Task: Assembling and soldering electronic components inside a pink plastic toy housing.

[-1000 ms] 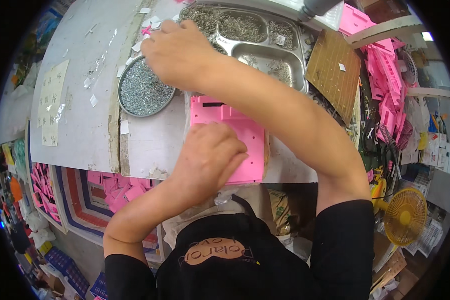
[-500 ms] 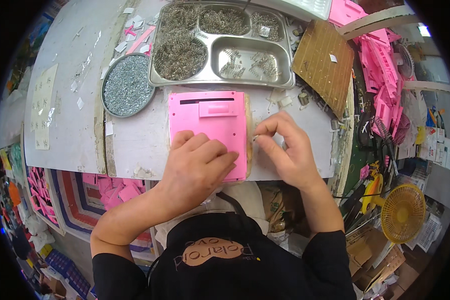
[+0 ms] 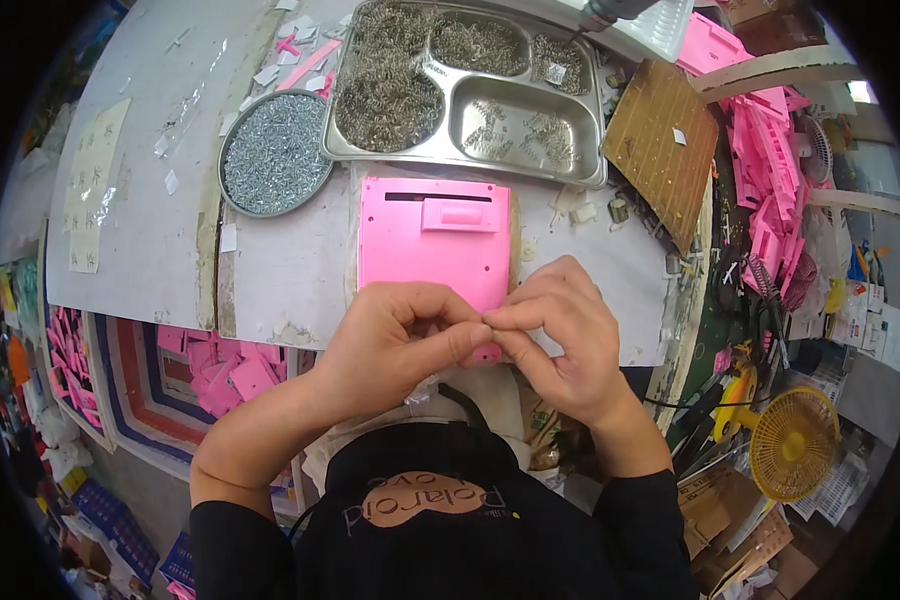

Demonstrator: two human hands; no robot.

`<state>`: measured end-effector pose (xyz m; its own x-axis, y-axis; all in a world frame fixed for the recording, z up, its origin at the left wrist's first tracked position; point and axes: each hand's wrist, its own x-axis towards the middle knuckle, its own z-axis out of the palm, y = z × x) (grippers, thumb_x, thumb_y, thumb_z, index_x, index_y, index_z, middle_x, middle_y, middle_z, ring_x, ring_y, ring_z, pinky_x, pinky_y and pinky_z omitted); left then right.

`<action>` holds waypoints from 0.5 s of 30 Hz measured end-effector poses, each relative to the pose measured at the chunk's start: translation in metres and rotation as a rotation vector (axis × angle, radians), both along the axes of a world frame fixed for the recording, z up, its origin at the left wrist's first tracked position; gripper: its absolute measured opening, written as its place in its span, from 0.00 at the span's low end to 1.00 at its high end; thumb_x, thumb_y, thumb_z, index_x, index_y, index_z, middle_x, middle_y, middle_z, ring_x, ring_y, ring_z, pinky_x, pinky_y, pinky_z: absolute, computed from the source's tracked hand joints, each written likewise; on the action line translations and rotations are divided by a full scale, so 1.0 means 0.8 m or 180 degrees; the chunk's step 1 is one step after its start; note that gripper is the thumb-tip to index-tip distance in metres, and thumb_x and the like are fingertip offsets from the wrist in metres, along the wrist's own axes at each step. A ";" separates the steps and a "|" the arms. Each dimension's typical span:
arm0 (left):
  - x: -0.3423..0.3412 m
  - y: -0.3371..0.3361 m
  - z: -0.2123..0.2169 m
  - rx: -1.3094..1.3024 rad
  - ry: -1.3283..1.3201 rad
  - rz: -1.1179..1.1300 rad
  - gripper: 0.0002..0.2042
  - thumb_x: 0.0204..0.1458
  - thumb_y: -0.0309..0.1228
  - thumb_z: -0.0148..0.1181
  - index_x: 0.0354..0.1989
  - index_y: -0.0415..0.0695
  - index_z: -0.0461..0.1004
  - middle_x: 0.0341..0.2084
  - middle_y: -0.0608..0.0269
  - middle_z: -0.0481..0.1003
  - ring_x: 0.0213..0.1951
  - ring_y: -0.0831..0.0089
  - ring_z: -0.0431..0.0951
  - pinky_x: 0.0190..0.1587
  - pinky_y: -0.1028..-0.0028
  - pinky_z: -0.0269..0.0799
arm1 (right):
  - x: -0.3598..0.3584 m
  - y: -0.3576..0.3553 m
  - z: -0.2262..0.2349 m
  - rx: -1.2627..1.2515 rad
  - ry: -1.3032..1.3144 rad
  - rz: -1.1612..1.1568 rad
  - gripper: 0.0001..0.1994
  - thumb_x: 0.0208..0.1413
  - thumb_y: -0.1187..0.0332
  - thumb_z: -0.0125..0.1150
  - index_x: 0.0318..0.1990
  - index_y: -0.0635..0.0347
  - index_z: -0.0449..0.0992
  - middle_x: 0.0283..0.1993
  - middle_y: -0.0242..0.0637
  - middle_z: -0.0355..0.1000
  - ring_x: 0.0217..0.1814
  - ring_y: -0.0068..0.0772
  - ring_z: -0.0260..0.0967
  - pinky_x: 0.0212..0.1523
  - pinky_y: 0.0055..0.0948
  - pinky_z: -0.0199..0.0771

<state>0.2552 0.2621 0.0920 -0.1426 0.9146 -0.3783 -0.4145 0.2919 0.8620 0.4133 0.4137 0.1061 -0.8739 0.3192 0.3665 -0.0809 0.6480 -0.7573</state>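
A pink plastic panel (image 3: 425, 255) with a long dark slot and a raised tab lies at the table's near edge. Above its lower part, my left hand (image 3: 405, 340) and my right hand (image 3: 560, 335) meet at the fingertips. Both are closed in a pinch, thumbs against forefingers. Whatever they pinch is too small and too covered to name. Beyond the panel stands a metal compartment tray (image 3: 460, 166) holding many small coiled springs (image 3: 388, 108). To its left, a round grey dish (image 3: 224, 190) is full of small silvery screws (image 3: 275, 150).
At the top, the dark tip of a tool (image 3: 602, 14) hangs over the tray. A brown board (image 3: 660, 150) leans beside it. Pink parts (image 3: 768, 190) pile up at the right, above a yellow fan (image 3: 792, 443). More pink pieces (image 3: 235, 375) lie in a bin below left.
My left hand has lifted off the panel and moved right. My right hand has come down and left, so the fingertips now meet. The whole view has shifted slightly.
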 end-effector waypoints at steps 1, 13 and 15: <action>-0.002 0.001 0.000 0.0069 0.0236 0.0028 0.06 0.62 0.28 0.65 0.39 0.36 0.81 0.26 0.71 0.80 0.28 0.88 0.73 0.29 0.82 0.68 | -0.003 0.003 0.000 0.0007 -0.0023 0.0018 0.09 0.48 0.76 0.73 0.38 0.59 0.81 0.35 0.36 0.77 0.38 0.42 0.70 0.40 0.36 0.72; -0.050 -0.019 -0.007 0.0900 0.4113 0.0415 0.12 0.53 0.23 0.66 0.23 0.41 0.68 0.19 0.57 0.69 0.21 0.59 0.71 0.24 0.63 0.65 | -0.017 0.028 -0.044 0.1009 -0.0259 -0.0355 0.07 0.47 0.73 0.72 0.36 0.57 0.84 0.34 0.31 0.76 0.39 0.39 0.70 0.40 0.35 0.71; -0.050 -0.028 -0.008 0.0858 0.4112 0.0398 0.12 0.53 0.23 0.67 0.23 0.42 0.69 0.19 0.58 0.69 0.20 0.60 0.71 0.23 0.63 0.65 | -0.017 0.027 -0.043 0.1125 -0.0276 -0.0321 0.08 0.47 0.73 0.72 0.37 0.56 0.84 0.33 0.31 0.76 0.39 0.38 0.70 0.40 0.35 0.71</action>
<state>0.2152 0.2401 0.0855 -0.3488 0.8936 0.2825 0.7308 0.0706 0.6789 0.3994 0.4352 0.0721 -0.8771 0.2725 0.3954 0.0514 0.8720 -0.4868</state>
